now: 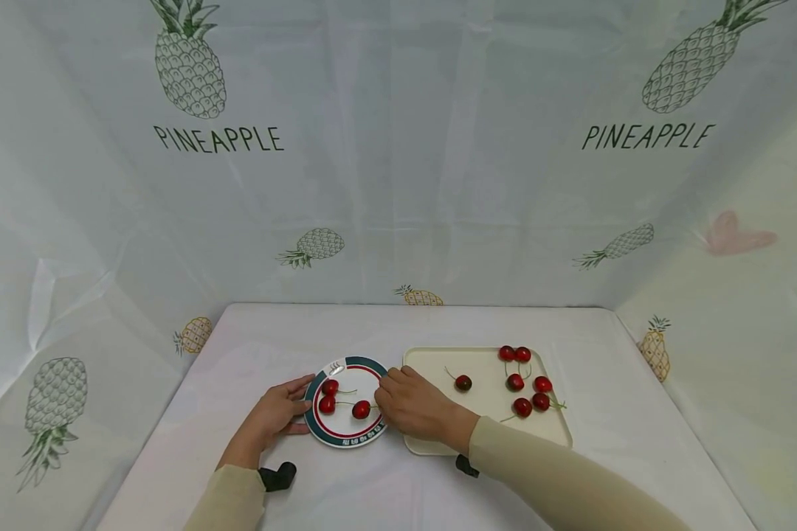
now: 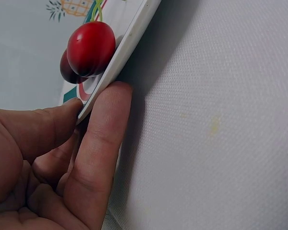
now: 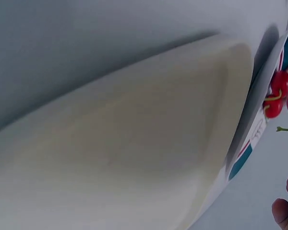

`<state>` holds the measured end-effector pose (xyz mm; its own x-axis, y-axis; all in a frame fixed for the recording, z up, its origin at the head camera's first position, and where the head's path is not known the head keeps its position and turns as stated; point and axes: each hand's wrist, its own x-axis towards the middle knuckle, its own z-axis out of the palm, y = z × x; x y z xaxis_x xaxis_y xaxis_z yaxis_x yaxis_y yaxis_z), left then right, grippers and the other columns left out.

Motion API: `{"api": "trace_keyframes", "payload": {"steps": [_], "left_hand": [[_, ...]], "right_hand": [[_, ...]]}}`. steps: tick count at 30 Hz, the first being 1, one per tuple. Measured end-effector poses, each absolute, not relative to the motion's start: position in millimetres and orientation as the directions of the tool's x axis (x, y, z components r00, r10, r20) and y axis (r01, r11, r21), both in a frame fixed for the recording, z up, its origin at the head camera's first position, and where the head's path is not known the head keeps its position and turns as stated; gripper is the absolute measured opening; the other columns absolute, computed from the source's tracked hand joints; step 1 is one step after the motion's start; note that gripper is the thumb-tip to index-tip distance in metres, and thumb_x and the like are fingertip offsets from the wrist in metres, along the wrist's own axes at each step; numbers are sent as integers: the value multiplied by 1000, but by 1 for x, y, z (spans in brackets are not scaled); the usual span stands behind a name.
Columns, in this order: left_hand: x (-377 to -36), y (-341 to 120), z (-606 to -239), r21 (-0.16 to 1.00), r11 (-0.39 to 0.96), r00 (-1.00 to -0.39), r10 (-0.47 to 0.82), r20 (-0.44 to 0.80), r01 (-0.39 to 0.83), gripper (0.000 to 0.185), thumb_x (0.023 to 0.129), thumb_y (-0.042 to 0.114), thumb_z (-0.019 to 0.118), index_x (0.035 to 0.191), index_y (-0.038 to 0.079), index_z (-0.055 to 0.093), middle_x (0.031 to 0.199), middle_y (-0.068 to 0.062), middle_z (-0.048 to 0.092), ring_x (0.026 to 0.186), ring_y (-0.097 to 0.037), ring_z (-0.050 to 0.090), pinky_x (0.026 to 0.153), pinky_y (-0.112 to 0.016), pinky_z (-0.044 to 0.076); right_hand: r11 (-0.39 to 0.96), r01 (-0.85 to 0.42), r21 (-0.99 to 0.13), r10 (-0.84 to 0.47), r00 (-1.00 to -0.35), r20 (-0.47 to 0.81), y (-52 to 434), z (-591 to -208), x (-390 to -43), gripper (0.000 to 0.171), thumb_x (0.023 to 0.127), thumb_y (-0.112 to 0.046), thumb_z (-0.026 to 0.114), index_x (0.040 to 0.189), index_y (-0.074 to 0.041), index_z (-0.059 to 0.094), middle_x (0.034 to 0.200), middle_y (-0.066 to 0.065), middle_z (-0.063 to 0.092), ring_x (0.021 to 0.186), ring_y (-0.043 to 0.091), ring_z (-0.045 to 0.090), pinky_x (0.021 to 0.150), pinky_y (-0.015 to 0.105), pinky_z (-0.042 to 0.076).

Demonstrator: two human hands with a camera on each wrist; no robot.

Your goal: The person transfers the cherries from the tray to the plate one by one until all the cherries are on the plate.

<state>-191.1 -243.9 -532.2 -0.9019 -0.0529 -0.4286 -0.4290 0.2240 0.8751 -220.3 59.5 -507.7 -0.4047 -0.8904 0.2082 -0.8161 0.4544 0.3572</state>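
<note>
At the left rim of a round plate (image 1: 345,442) with a teal border, my left hand (image 1: 274,413) pinches the edge. In the left wrist view its thumb (image 2: 62,120) lies above the rim and a finger (image 2: 103,120) beneath; that side is raised off the cloth. Three red cherries lie on the plate, two at the left and one cherry (image 1: 361,409) nearer the right. My right hand (image 1: 415,405) is over the plate's right edge, fingertips beside that cherry's stem. Its fingers (image 3: 283,213) show only at the frame edge in the right wrist view; any grip is hidden.
A cream rectangular tray (image 1: 432,361) stands right of the plate. Several cherries lie on it, mostly at its right side, with a lone cherry (image 1: 463,383) near the middle. White cloth (image 1: 385,487) covers the table, and pineapple-print curtains surround it.
</note>
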Motion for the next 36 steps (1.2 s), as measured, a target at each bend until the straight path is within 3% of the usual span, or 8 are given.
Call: {"api": "trace_keyframes", "payload": {"steps": [21,36], "left_hand": [[-191,-243,-533,875,218,-901,-68,-428,-432,59,103,-2,60,158,15,50,158,-26,49,94,-21,72,76,-41,67],[-191,-244,-536,886,207,-910,-62,-411,-414,58,103,-2,60,157,15,51,157,-26,50,94,-20,73,76,-42,67]], "right_hand": [[420,-810,409,-907,-390,159,17,-522,-213,24,98,-35,75,111,-18,63,98,-6,63,93,12,51,82,23,44],[406,-805,432,-913,-381,146,8,-529,-212,27,98,-36,74,115,-18,64,103,-7,65,96,13,52,81,25,42]]}}
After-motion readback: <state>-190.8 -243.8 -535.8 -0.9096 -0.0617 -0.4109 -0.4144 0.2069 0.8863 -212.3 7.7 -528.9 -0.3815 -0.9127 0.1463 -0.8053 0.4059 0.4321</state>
